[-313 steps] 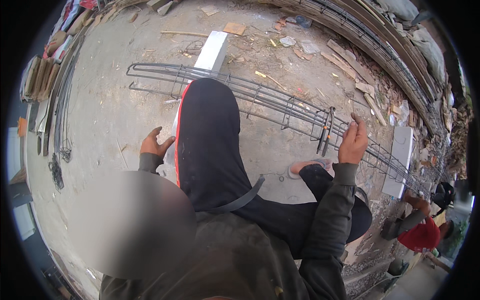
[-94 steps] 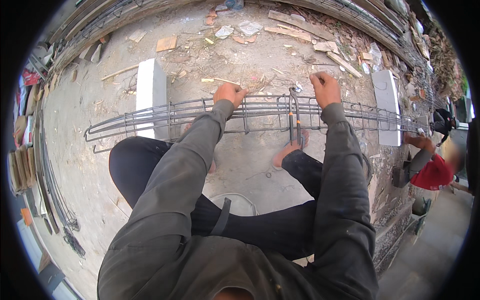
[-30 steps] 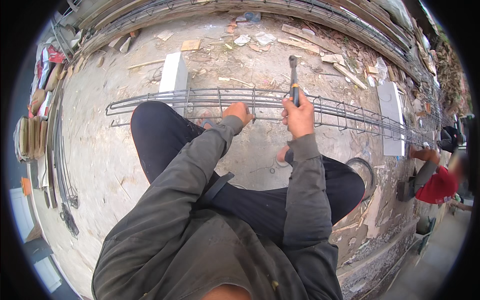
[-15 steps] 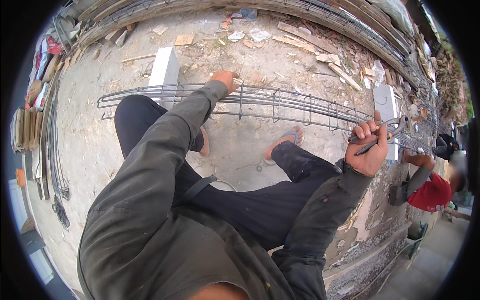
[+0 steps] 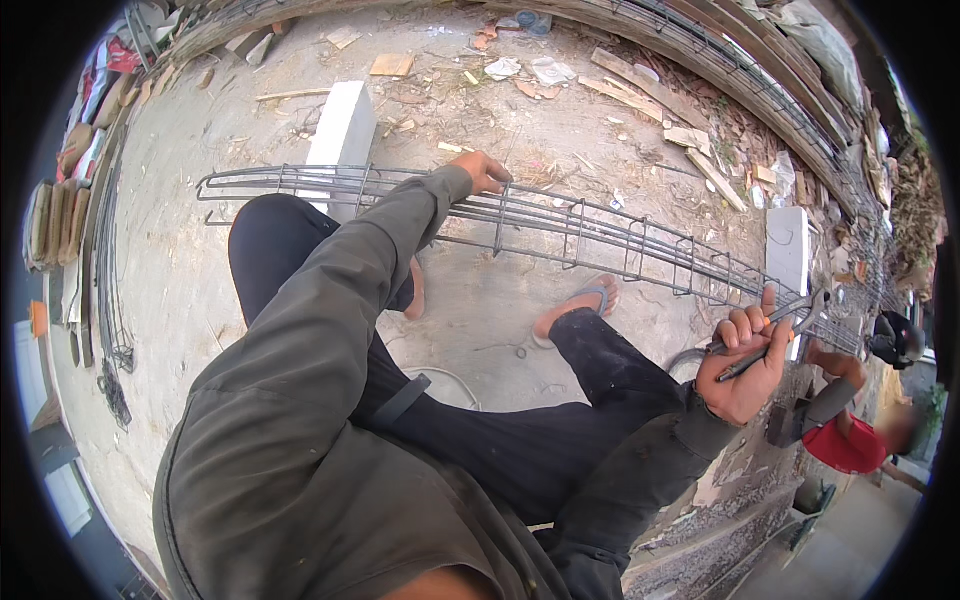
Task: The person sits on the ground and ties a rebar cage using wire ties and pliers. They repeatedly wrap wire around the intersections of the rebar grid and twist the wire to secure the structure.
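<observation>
A long cage of thin steel reinforcing bars (image 5: 620, 243) with wire stirrups lies crosswise in front of me, over two white blocks. My left hand (image 5: 481, 172) grips its far-side bar beside a stirrup, with fingers bent over the steel. Near the cage's right end, my right hand (image 5: 742, 365) is wrapped around dark-handled pincers (image 5: 806, 313). Their curved metal jaws point right, and one handle end sticks out below my fingers. The left white block (image 5: 343, 125) stands under the cage near my knee; the right white block (image 5: 788, 245) is partly hidden by the cage and pincers.
My sandalled right foot (image 5: 578, 308) rests on the concrete just this side of the cage. Wood scraps (image 5: 625, 98) and plastic litter the far ground. Long timbers (image 5: 660, 35) run along the back. At the right edge crouches a co-worker in a red shirt (image 5: 845, 445).
My view has shifted a little. My left hand has slid slightly right along the cage, closer to the stirrup. My right hand, still holding the pincers, has come lower, toward me.
</observation>
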Available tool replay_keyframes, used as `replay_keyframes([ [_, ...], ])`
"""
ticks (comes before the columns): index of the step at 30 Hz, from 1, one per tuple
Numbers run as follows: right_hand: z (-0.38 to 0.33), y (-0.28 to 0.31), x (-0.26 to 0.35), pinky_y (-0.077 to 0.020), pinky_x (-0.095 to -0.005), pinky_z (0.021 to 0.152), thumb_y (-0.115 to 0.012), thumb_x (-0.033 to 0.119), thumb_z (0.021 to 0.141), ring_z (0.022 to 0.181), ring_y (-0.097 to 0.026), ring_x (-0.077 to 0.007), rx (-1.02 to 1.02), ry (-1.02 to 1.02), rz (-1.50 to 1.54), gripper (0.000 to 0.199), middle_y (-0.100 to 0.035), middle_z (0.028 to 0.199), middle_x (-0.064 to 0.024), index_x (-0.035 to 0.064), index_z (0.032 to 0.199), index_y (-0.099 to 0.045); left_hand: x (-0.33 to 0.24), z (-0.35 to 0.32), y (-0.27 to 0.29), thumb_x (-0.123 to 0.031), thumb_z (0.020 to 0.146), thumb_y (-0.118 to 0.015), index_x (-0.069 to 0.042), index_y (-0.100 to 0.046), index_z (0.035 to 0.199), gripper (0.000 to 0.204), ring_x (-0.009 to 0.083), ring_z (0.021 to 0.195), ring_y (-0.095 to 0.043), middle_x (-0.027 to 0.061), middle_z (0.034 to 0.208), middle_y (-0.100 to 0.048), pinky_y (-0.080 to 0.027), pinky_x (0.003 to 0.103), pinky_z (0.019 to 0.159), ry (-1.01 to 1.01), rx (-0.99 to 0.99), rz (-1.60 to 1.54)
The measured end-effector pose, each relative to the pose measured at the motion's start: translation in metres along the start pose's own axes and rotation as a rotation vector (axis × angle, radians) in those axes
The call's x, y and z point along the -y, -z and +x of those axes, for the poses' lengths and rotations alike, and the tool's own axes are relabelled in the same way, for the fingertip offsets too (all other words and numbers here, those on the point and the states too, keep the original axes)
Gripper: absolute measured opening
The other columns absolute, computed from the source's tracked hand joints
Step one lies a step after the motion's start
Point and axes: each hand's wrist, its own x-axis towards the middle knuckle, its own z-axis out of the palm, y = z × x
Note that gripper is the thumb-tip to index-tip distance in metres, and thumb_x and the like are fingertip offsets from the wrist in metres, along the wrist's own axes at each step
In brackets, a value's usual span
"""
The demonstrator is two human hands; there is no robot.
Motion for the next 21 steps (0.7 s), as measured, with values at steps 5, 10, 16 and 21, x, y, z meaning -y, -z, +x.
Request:
replay_keyframes([
  [5,-0.004,-0.014,-0.009,-0.0381,-0.0249,0.055,-0.04,0.031,0.111,0.068,-0.04,-0.0087,0.039,-0.028,-0.148,0.048,-0.042,0.084,-0.0015,-0.0048,0.142,-0.038,-0.015,-0.006,0.001,-0.017,0.082,-0.079,-0.013,-0.076,0.117,0.035,0.0255,0.107,-0.071,0.0107,0.115,-0.075,-0.053,0.035,0.094,0.001,-0.001,0.02],
  [10,-0.008,-0.026,-0.017,-0.0391,-0.0254,0.054,-0.042,0.031,0.11,0.067,-0.045,-0.0094,0.043,-0.04,-0.292,0.05,-0.048,0.085,-0.003,-0.0046,0.144,-0.038,-0.018,-0.009,-0.004,-0.017,0.083,-0.079,-0.013,-0.076,0.117,0.035,0.0271,0.104,-0.071,0.0127,0.113,-0.075,-0.054,0.036,0.092,0.017,-0.066,0.127],
  [16,-0.013,-0.044,-0.024,-0.0419,-0.0252,0.051,-0.051,0.027,0.107,0.062,-0.052,-0.0112,0.026,0.027,-0.564,0.052,-0.056,0.083,-0.0063,-0.0063,0.145,-0.04,-0.047,-0.015,0.02,-0.03,0.081,-0.081,-0.015,-0.068,0.131,0.053,0.0333,0.115,-0.066,0.0163,0.123,-0.07,-0.051,0.042,0.099,0.046,0.033,0.388],
  [21,-0.013,-0.049,-0.033,-0.0465,-0.0227,0.054,-0.056,0.006,0.101,0.069,-0.06,-0.0117,0.033,0.392,-1.102,0.034,-0.065,0.094,-0.0113,-0.0058,0.132,-0.05,-0.096,-0.011,0.151,-0.044,0.078,-0.08,-0.012,-0.06,0.141,0.073,0.0325,0.121,-0.063,0.0157,0.13,-0.067,-0.05,0.043,0.101,0.222,0.289,0.806],
])
